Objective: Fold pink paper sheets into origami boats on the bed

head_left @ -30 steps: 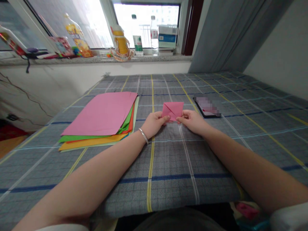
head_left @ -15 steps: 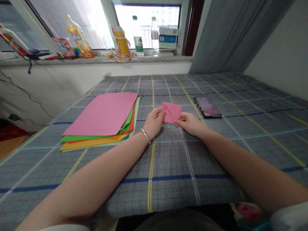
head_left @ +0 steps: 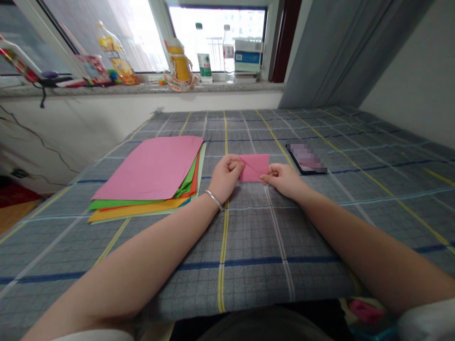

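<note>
Since the earlier frame, the folded pink paper [head_left: 254, 167] is turned more level. It is between the stack of coloured paper [head_left: 149, 168] on the left and the phone [head_left: 306, 157] on the right. The left hand [head_left: 226, 177] and the right hand [head_left: 284, 180] pinch its two sides.

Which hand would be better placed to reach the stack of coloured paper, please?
Probably the left hand: it grips the left side of the folded pink paper, the side towards the paper stack. The right hand holds the other side, nearer the phone.
</note>
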Action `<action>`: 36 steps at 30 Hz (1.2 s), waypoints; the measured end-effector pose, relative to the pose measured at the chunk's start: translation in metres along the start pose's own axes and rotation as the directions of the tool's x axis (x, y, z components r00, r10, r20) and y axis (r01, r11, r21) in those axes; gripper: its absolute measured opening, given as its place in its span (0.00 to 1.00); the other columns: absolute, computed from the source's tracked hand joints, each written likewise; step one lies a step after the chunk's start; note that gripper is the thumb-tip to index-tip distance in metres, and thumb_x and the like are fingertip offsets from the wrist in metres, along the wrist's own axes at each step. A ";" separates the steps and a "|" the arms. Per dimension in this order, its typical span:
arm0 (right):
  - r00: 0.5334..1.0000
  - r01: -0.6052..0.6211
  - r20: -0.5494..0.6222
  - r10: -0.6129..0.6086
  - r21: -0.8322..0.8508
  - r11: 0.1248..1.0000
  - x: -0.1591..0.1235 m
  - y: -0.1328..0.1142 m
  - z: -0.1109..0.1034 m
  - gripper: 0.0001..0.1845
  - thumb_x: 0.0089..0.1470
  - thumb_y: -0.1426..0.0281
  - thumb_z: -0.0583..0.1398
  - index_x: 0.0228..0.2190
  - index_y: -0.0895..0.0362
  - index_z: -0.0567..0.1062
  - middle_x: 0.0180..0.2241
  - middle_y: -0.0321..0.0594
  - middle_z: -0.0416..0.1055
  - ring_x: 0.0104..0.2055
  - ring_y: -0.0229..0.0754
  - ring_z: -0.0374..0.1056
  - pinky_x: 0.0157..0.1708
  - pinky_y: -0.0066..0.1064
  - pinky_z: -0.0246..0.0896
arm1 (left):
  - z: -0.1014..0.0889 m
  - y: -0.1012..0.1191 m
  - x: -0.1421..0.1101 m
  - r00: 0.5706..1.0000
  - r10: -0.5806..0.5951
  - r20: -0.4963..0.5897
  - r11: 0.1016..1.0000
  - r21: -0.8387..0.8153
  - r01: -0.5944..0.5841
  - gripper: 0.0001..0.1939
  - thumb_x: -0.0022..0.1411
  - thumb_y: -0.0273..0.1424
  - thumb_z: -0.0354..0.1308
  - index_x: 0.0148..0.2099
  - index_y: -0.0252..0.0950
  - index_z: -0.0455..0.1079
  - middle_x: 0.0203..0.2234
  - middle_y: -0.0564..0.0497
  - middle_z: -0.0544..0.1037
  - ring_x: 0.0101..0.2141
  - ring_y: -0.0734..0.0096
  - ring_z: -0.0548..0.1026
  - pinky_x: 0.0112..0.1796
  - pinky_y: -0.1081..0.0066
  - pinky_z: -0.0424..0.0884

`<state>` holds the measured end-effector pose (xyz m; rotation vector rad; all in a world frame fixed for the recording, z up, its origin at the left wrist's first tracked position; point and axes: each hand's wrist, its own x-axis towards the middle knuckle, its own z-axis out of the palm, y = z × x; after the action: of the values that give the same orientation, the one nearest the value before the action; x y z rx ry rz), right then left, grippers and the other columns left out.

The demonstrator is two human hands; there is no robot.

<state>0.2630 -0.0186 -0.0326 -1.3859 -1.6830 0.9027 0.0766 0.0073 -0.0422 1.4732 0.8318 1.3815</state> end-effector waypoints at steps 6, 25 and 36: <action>0.990 0.085 -0.099 -0.100 -0.146 0.986 0.000 0.005 -0.005 0.09 0.48 0.64 0.62 0.23 0.55 0.70 0.23 0.36 0.70 0.25 0.39 0.65 0.27 0.31 0.54 | -0.002 0.006 0.001 0.994 0.094 0.055 0.994 0.054 -0.097 0.07 0.54 0.29 0.61 0.37 0.35 0.71 0.27 0.54 0.75 0.29 0.77 0.73 0.33 0.76 0.69; 0.899 0.306 -0.106 -0.425 -0.540 0.784 -0.008 -0.009 -0.023 0.05 0.52 0.70 0.62 0.24 0.55 0.75 0.25 0.36 0.73 0.29 0.40 0.66 0.30 0.31 0.57 | -0.028 0.019 0.002 0.874 0.197 0.445 0.460 0.745 -0.483 0.16 0.68 0.36 0.48 0.48 0.38 0.74 0.35 0.49 0.81 0.35 0.67 0.78 0.36 0.70 0.71; 0.761 0.378 0.059 -0.646 -0.849 0.369 -0.017 -0.016 -0.019 0.12 0.59 0.67 0.57 0.29 0.56 0.77 0.29 0.41 0.76 0.37 0.45 0.65 0.36 0.34 0.57 | -0.010 0.027 -0.011 0.745 0.396 0.536 0.229 0.729 -0.646 0.15 0.69 0.38 0.48 0.50 0.40 0.72 0.41 0.50 0.81 0.42 0.68 0.79 0.50 0.61 0.68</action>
<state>0.2747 -0.0369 -0.0116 -1.2533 -2.2116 -0.5859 0.0621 -0.0109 -0.0212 2.9809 1.0060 1.1518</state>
